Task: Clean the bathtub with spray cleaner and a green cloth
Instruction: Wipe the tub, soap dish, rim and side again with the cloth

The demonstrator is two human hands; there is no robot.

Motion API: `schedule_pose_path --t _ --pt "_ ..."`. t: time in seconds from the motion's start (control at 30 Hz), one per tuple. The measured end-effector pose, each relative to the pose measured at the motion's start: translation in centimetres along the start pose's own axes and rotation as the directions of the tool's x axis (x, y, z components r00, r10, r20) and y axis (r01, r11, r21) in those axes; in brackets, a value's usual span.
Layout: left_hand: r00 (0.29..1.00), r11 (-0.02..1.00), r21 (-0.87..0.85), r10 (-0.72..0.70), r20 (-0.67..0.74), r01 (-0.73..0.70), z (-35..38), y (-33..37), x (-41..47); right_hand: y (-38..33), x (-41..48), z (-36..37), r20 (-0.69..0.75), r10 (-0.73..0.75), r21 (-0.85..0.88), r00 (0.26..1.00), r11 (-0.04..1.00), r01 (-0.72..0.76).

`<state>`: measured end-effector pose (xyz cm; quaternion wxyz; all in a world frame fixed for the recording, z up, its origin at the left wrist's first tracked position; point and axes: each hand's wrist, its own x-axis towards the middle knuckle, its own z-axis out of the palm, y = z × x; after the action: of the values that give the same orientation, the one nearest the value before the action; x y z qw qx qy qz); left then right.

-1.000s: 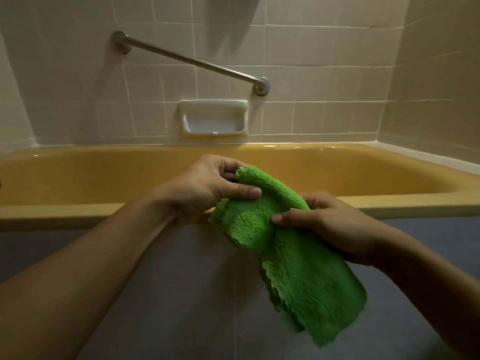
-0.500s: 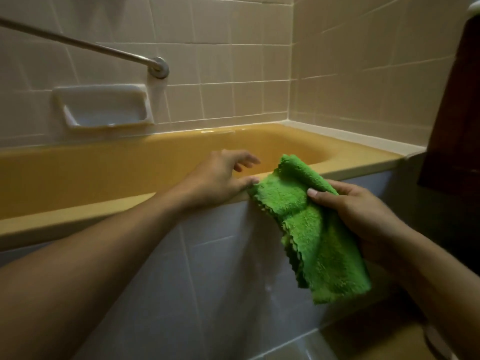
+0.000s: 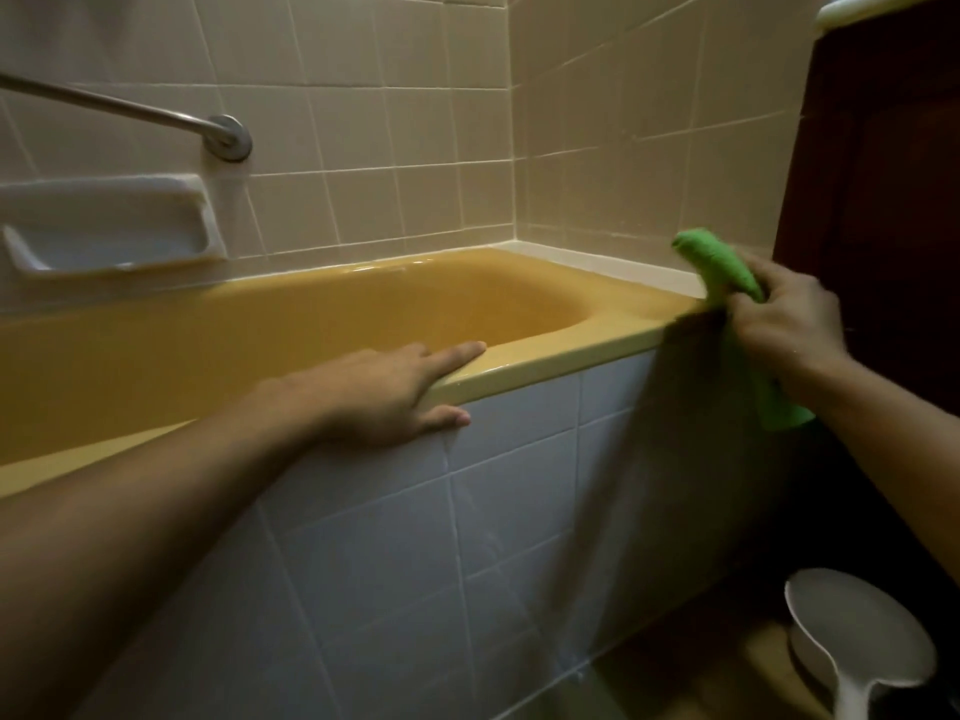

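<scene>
**Green cloth at the tub's end corner; wiping not yet under way.**

The left hand (image 3: 395, 392) lies flat on the bathtub (image 3: 571, 350) rim, fingers straight and thumb on the tiled front. To its right, the right hand (image 3: 784, 324) grips the bunched green cloth (image 3: 719, 265) at the rim's far end; contact cannot be confirmed. No spray cleaner is in view. Advised: flatten the cloth under the palm, brace left, and wipe along the rim toward the left hand.

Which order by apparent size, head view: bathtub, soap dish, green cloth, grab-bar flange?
1. bathtub
2. soap dish and green cloth: too close to rank, cloth partly hidden by right hand
3. grab-bar flange
</scene>
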<state>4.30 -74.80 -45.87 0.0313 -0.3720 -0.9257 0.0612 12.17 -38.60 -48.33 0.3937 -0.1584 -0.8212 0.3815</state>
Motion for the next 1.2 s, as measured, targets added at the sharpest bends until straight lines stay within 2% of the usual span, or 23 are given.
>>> schedule_pose_path --t 0.1,0.17,0.3,0.4,0.47,0.53,0.6,0.67,0.7,0.77,0.83,0.9,1.03,1.2 --pt "1.000 1.000 -0.003 -0.012 0.003 0.012 0.0 0.1 -0.1 1.4 0.0 2.9 0.153 -0.017 -0.112 0.988 0.993 0.035" --pt "1.000 1.000 0.004 -0.023 0.014 0.023 0.0 0.2 -0.1 2.1 -0.3 4.4 0.148 -0.044 -0.171 0.988 0.983 0.069" --pt "0.999 1.000 0.013 -0.028 0.020 0.027 -0.2 0.5 0.0 2.0 -1.2 5.1 0.126 -0.084 -0.160 0.988 0.982 0.104" --pt "0.999 0.999 0.017 -0.035 0.018 0.034 -0.1 0.7 0.1 1.9 -2.3 4.8 0.203 -0.213 -0.191 0.956 0.949 0.251" --pt "0.999 0.999 0.019 -0.040 0.010 0.040 0.0 0.8 -0.1 2.0 -2.7 4.1 0.230 -0.258 -0.169 0.939 0.939 0.299" --pt "0.999 0.999 0.024 -0.045 -0.004 0.046 0.1 0.9 -0.2 1.8 -2.7 3.2 0.131 -0.220 -0.095 0.967 0.968 0.233" --pt "0.999 0.998 0.025 -0.049 -0.007 0.049 0.2 1.0 -0.3 1.6 -1.9 2.6 -0.055 -0.111 -0.048 0.992 0.993 0.109" --pt "0.999 0.998 0.028 -0.053 -0.002 0.053 0.1 1.0 -0.3 1.6 -0.7 2.3 -0.218 0.004 -0.006 0.976 1.000 -0.005" --pt "0.999 0.998 0.028 -0.052 0.003 0.052 0.1 1.0 -0.3 1.6 -0.2 2.3 -0.250 0.036 -0.002 0.967 0.999 -0.037" --pt "0.999 0.998 0.025 -0.050 0.010 0.050 0.0 1.0 -0.3 2.2 0.5 3.0 -0.154 0.042 -0.083 0.987 0.995 -0.055" --pt "0.999 0.999 0.021 -0.048 0.010 0.048 0.0 1.0 -0.3 3.1 0.6 4.1 0.063 -0.009 -0.183 0.998 0.983 0.020" --pt "0.999 0.999 0.021 -0.042 0.012 0.042 -0.1 1.0 -0.4 4.2 0.5 4.6 0.211 -0.077 -0.160 0.975 0.981 0.112" --pt "0.999 0.999 0.021 -0.029 0.019 0.028 -0.2 0.9 -0.4 6.3 0.9 2.4 0.351 -0.202 -0.082 0.914 0.966 0.245" --pt "0.999 0.999 0.016 -0.038 0.004 0.038 0.0 0.9 -0.4 5.4 0.6 2.8 0.417 -0.377 -0.226 0.827 0.838 0.496"
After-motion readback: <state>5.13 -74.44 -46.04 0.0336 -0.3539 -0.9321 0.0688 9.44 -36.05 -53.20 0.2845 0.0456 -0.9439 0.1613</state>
